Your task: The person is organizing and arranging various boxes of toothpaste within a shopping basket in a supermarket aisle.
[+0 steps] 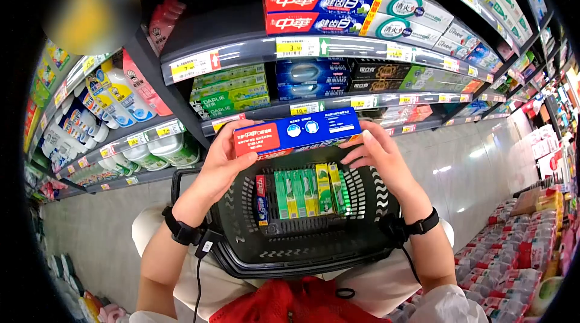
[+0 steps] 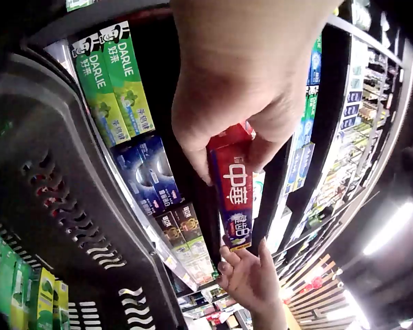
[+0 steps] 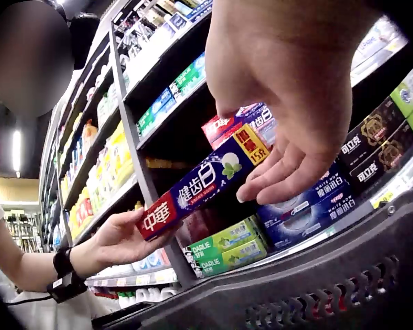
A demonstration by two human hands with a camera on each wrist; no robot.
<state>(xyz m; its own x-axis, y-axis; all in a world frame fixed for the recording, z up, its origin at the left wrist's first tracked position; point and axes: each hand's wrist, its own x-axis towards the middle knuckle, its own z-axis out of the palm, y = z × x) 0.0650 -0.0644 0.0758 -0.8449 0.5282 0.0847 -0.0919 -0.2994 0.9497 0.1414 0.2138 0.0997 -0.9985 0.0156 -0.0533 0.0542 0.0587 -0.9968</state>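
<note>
A red and blue toothpaste box [image 1: 299, 133] is held up level over the black shopping basket [image 1: 241, 250]. My left hand [image 1: 225, 157] grips its red end, thumb on the near side and fingers behind, as the left wrist view also shows from above the box [image 2: 234, 182]. At the other end, marked by a yellow strip, is my right hand [image 1: 380, 157], its fingers loosely extended right at the box end. In the basket stand another red and blue toothpaste box [image 1: 261, 199] and several green and yellow boxes [image 1: 296, 193].
Shelves ahead carry more red and blue toothpaste boxes [image 1: 320, 6], green Darlie boxes [image 1: 232, 96] and dark blue boxes [image 1: 311, 78]. Bottles [image 1: 112, 96] fill the left shelves. Packaged goods [image 1: 507, 244] are stacked at the right, beyond the grey floor [image 1: 447, 169].
</note>
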